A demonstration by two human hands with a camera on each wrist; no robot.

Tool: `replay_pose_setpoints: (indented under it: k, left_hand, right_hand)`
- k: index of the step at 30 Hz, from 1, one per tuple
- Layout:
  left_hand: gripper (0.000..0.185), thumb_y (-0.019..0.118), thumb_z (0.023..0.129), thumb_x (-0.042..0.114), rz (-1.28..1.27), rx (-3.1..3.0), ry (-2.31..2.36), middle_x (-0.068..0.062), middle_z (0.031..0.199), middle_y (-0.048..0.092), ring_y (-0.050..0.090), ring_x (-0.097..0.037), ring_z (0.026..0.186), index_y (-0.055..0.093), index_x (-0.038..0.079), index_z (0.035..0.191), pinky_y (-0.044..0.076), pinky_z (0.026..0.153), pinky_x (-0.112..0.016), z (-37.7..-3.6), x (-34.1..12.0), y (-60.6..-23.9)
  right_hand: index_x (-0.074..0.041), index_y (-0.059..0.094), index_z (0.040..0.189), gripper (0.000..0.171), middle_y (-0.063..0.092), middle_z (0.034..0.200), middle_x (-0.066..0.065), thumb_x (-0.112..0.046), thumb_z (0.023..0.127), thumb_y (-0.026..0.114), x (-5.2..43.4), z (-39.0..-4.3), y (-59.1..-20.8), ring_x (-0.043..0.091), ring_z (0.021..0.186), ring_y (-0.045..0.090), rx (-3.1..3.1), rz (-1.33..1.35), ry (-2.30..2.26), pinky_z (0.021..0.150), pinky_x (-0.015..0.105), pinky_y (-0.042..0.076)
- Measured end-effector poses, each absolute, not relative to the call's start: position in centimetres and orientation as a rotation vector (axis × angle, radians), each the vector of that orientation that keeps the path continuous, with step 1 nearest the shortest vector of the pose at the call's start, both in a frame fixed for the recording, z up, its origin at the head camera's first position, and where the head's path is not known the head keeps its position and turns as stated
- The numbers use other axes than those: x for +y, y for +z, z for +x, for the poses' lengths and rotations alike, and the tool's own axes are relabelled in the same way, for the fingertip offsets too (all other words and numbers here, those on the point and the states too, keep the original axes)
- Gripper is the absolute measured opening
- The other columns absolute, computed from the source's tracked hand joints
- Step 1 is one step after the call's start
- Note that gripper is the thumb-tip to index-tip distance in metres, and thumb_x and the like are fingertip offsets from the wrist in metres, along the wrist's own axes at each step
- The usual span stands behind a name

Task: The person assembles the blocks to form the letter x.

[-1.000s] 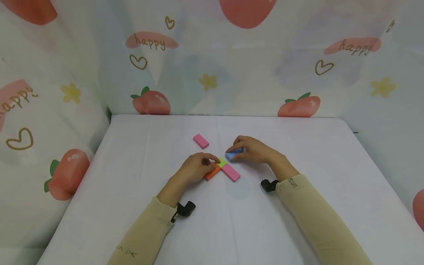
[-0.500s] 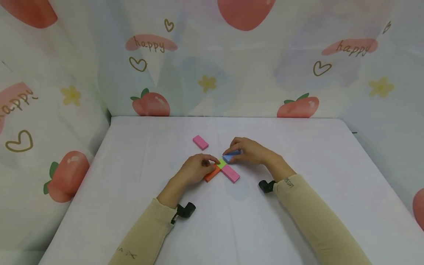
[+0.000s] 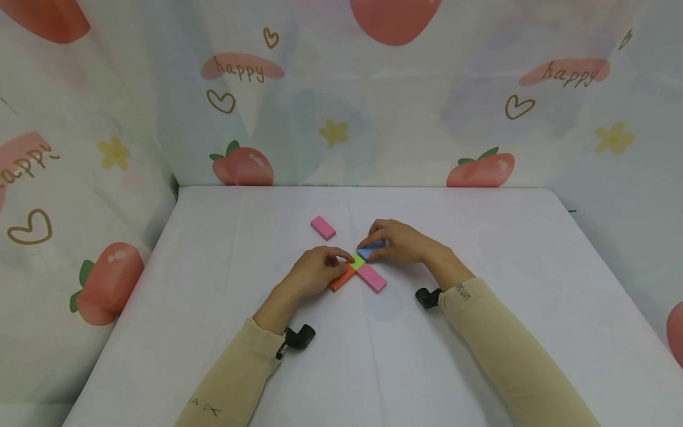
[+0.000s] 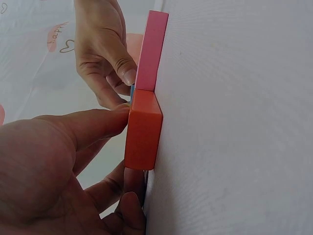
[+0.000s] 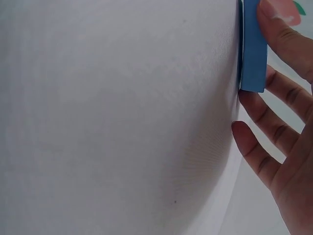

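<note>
Blue shows between the thumb and fingers of your right hand point(image 3: 401, 242): you pinch the blue block point(image 3: 372, 251) low over the worktop point(image 3: 331, 379), the gap between thumb and fingers only as wide as the piece, with the other fingers spread loosely clear of it. The block sits at the far-right edge of the green block point(image 3: 358, 263); you cannot tell whether those two touch. Your left hand point(image 3: 316, 271) is half curled, its thumb on the orange block point(image 3: 342, 280) and its index fingertip at the green block; whether it grips the orange block or merely steadies it, you cannot tell. From the green block, the orange block runs toward your near left and the near pink block point(image 3: 372, 279) toward your near right, touching it. Well apart, farther back, lies the far pink block point(image 3: 323, 228). Behind everything hangs a strawberry-printed backdrop point(image 3: 395, 130).
</note>
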State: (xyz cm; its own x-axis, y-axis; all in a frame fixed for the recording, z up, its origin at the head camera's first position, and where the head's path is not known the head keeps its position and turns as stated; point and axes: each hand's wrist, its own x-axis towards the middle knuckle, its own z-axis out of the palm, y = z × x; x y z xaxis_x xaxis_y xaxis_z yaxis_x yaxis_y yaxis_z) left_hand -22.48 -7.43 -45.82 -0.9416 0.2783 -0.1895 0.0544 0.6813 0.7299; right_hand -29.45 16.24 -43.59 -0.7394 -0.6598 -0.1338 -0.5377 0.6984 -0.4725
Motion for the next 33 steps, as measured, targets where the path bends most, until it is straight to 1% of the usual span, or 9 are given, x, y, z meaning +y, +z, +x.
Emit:
replay_pose_setpoints:
  k: [6, 10, 18, 26, 33]
  left_hand:
    - [0.018, 0.064, 0.092, 0.032, 0.273, 2.604, 1.13, 0.004, 0.093, 0.06, 0.055, -0.017, 0.087, 0.069, 0.037, 0.108, 0.044, 0.072, -0.032, -22.42, -7.5, -45.66]
    - [0.017, 0.064, 0.092, 0.033, 0.268, 2.601, 1.129, 0.004, 0.092, 0.059, 0.054, -0.017, 0.087, 0.069, 0.038, 0.108, 0.044, 0.072, -0.032, -22.46, -7.5, -45.76]
    - [0.016, 0.064, 0.092, 0.033, 0.278, 2.612, 1.124, 0.005, 0.092, 0.059, 0.054, -0.017, 0.087, 0.069, 0.04, 0.106, 0.044, 0.072, -0.031, -22.64, -7.49, -46.04]
    - [0.016, 0.064, 0.092, 0.034, 0.281, 2.612, 1.112, 0.005, 0.092, 0.06, 0.055, -0.016, 0.087, 0.068, 0.041, 0.107, 0.045, 0.072, -0.031, -22.75, -7.48, -46.12]
    - [0.017, 0.064, 0.092, 0.033, 0.285, 2.604, 1.118, 0.005, 0.092, 0.06, 0.055, -0.017, 0.087, 0.069, 0.04, 0.107, 0.045, 0.072, -0.032, -22.75, -7.56, -46.09]
  right_hand:
    - [-0.038, 0.071, 0.113, 0.031, 0.056, 0.112, -0.007, -0.039, 0.083, 0.074, 16.24, -29.6, -43.74, 0.016, 0.107, 0.05, 2.619, -0.942, -0.584, 0.094, 0.039, 0.043]
    - [-0.038, 0.071, 0.114, 0.031, 0.055, 0.113, -0.006, -0.038, 0.083, 0.075, 16.19, -29.65, -43.76, 0.017, 0.107, 0.05, 2.615, -0.942, -0.589, 0.094, 0.039, 0.043]
    - [-0.039, 0.071, 0.113, 0.032, 0.054, 0.112, -0.006, -0.038, 0.082, 0.075, 16.02, -29.57, -43.77, 0.016, 0.105, 0.049, 2.627, -0.934, -0.568, 0.091, 0.036, 0.043]
    - [-0.038, 0.071, 0.113, 0.032, 0.055, 0.113, -0.004, -0.037, 0.082, 0.076, 15.92, -29.36, -43.53, 0.018, 0.106, 0.05, 2.629, -0.935, -0.556, 0.093, 0.039, 0.044]
    - [-0.038, 0.071, 0.113, 0.032, 0.055, 0.111, -0.005, -0.038, 0.081, 0.076, 15.78, -29.41, -43.54, 0.016, 0.104, 0.049, 2.628, -0.942, -0.553, 0.091, 0.037, 0.044]
